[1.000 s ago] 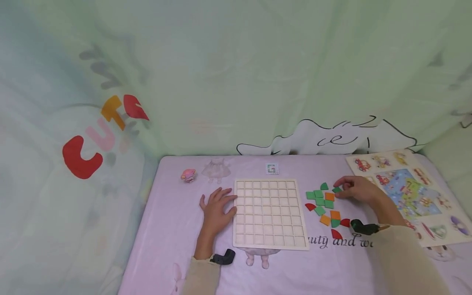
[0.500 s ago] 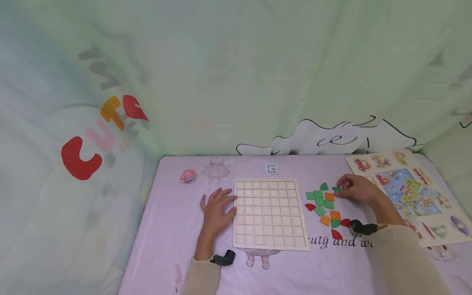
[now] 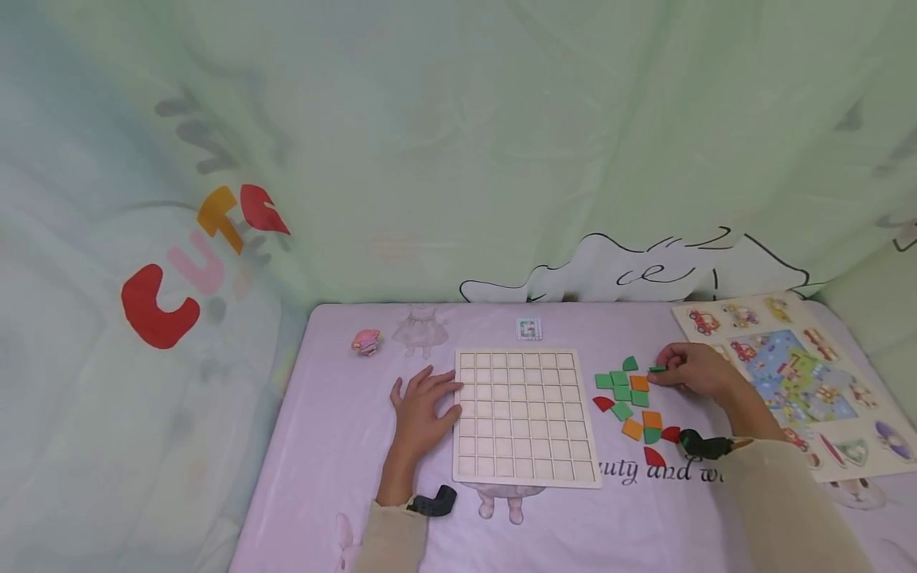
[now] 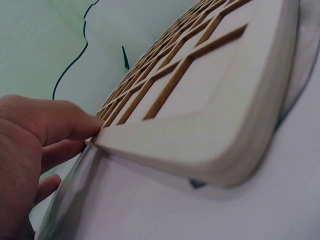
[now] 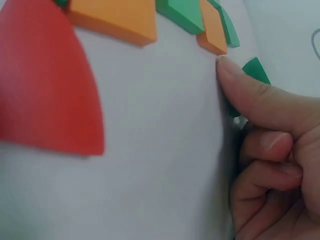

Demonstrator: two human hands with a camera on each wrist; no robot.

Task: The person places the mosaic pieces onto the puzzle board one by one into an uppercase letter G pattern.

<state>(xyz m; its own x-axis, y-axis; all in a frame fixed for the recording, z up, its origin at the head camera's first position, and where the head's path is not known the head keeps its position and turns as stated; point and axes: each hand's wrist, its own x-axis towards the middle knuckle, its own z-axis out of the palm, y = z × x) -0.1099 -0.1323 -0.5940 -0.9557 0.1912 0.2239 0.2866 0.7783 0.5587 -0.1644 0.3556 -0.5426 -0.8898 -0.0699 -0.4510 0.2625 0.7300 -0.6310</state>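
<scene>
"So what is the left hand [image 3: 420, 414] doing?"

"Only touching, as far as I can see. Its fingers are spread and relaxed, and thumb and forefinger meet the left edge of the board [image 3: 526, 418]. I take that as a light brace, so the board won't slide on the table [image 3: 329, 414]."

"And the right hand [image 3: 698, 370]?"

"Narrow: thumb and finger pinch a green piece [image 3: 657, 368]. From the head it shows almost edge-on, tipped up, near an orange tile [image 3: 639, 383]. The remaining fingers curl in, perhaps to avoid knocking the others."

"Where are those?"

"Loosely clustered right of the board: green tiles [image 3: 622, 393], red pieces [image 3: 654, 456] and more orange. That side suits the right hand, I'd say, since it needn't cross over."

"Why is the card [image 3: 529, 329] up there?"

"It lies flat just beyond the board's far edge, its pattern too small to read. Probably so neither hand covers it."

"And the puzzle [image 3: 802, 382]?"

"At the far right, partly hidden behind the right arm. It looks set aside for room, like the pink figure [image 3: 367, 342] near the far left corner."
</scene>
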